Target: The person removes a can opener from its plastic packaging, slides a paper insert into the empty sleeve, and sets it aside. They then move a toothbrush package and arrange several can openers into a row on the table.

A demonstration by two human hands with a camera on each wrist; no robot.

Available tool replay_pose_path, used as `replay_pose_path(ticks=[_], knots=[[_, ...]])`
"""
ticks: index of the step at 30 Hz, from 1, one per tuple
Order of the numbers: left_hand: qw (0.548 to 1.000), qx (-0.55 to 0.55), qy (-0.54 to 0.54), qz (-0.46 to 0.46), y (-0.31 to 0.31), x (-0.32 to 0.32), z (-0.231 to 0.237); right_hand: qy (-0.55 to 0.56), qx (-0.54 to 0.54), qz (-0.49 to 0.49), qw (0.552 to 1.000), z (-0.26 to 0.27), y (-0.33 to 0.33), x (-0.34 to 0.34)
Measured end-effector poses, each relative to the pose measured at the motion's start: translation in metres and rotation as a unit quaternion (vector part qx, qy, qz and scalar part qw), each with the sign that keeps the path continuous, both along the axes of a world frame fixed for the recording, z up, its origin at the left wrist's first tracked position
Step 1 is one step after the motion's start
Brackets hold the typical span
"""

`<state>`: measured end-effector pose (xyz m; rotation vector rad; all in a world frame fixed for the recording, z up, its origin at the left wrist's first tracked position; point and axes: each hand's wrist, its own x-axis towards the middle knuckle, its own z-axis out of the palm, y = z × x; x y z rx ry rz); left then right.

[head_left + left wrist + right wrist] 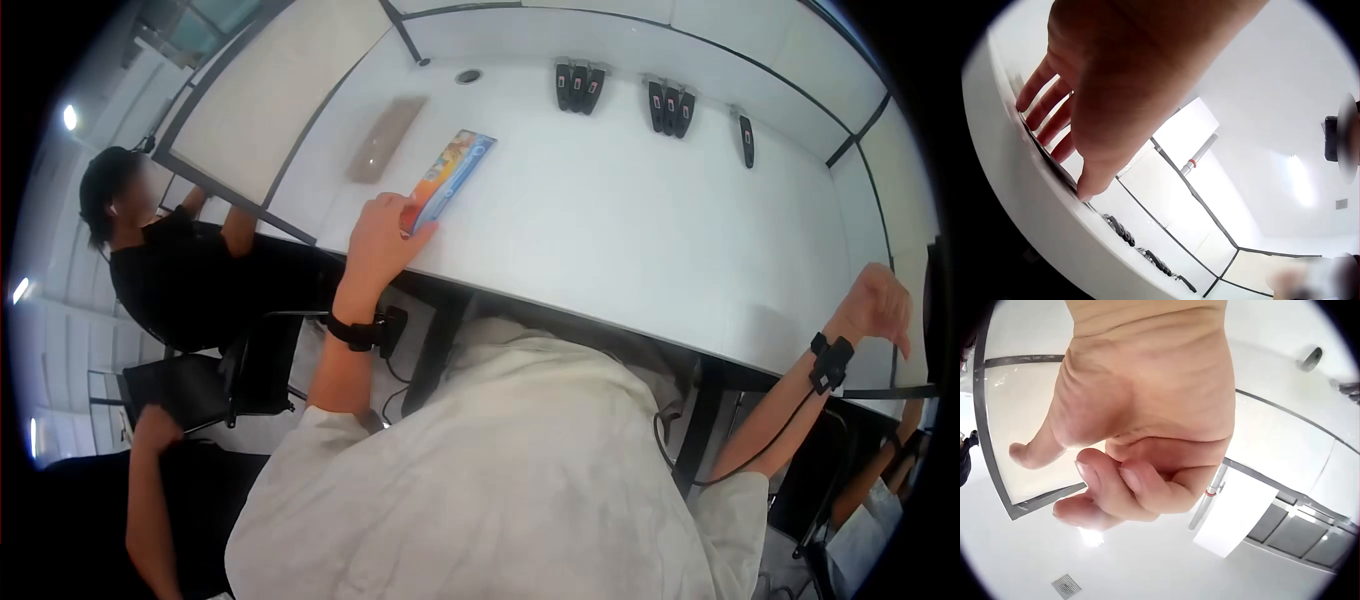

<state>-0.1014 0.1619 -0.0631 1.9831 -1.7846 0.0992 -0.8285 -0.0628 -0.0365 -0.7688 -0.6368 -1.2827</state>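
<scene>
A flat orange, yellow and blue packet (451, 177) lies slanted near the table's front left edge. My left hand (382, 245) rests at its lower end, fingers along the left side and thumb at the right. In the left wrist view, the fingers of my left hand (1110, 81) are spread and nearly straight, the tips down at a thin flat edge on the table. My right hand (872, 305) hangs over the table's right end, away from the packet. Loosely curled fingers and an empty palm show on my right hand (1141, 437) in the right wrist view.
A brown translucent flat piece (387, 140) lies left of the packet. Black-handled tools stand along the back in two groups (579, 87) (670, 109), with a single one (747, 141) farther right. A round hole (468, 76) is at the back left. A person (180, 270) sits beyond the left panel.
</scene>
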Motion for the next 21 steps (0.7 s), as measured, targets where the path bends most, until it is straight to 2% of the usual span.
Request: replay_pose_path(ticks=[1, 3, 4, 5, 6, 7, 8, 10, 13, 14, 16, 18, 19, 21], knots=[[1.000, 0.000, 0.002, 0.002, 0.000, 0.000, 0.001, 0.001, 0.017, 0.002, 1.000, 0.000, 0.002, 0.010], [1.000, 0.002, 0.008, -0.003, 0.001, 0.001, 0.003, 0.009, 0.070, -0.054, 0.996, -0.012, 0.004, 0.021], [0.999, -0.029, -0.034, -0.027, -0.003, 0.004, 0.000, 0.015, 0.098, -0.082, 0.992, -0.018, 0.004, 0.027], [0.999, -0.021, -0.028, -0.021, -0.003, 0.003, 0.000, -0.027, 0.125, -0.076, 0.989, -0.027, 0.004, 0.037], [0.999, -0.017, -0.023, -0.017, -0.003, -0.001, 0.001, -0.016, 0.115, -0.016, 0.993, -0.041, -0.003, 0.031], [0.999, -0.029, 0.001, -0.016, -0.004, -0.006, 0.001, -0.035, 0.155, -0.041, 0.986, -0.047, -0.004, 0.029], [0.999, -0.036, 0.024, -0.012, -0.002, -0.008, 0.000, -0.043, 0.126, -0.007, 0.991, -0.042, -0.001, 0.035], [1.000, -0.010, -0.029, -0.001, -0.003, -0.002, -0.003, -0.085, 0.088, 0.020, 0.992, -0.037, 0.002, 0.039], [1.000, 0.017, -0.015, 0.009, -0.001, -0.003, -0.005, 0.032, 0.196, -0.065, 0.978, -0.050, -0.004, 0.029], [1.000, 0.019, -0.017, 0.009, -0.003, -0.007, -0.002, 0.038, 0.191, -0.067, 0.979, -0.050, -0.006, 0.031], [0.998, 0.018, -0.047, -0.021, -0.007, 0.001, -0.007, 0.099, 0.221, -0.134, 0.961, -0.056, -0.015, 0.030], [0.997, 0.049, -0.046, -0.025, -0.013, 0.009, -0.006, 0.239, 0.278, -0.249, 0.896, -0.046, -0.010, 0.055], [0.996, 0.055, -0.055, -0.043, -0.017, 0.020, -0.011, 0.307, 0.302, -0.303, 0.850, -0.042, -0.006, 0.065], [0.997, 0.059, -0.019, -0.044, -0.023, 0.021, -0.010, 0.379, 0.297, -0.309, 0.820, -0.047, -0.010, 0.072]])
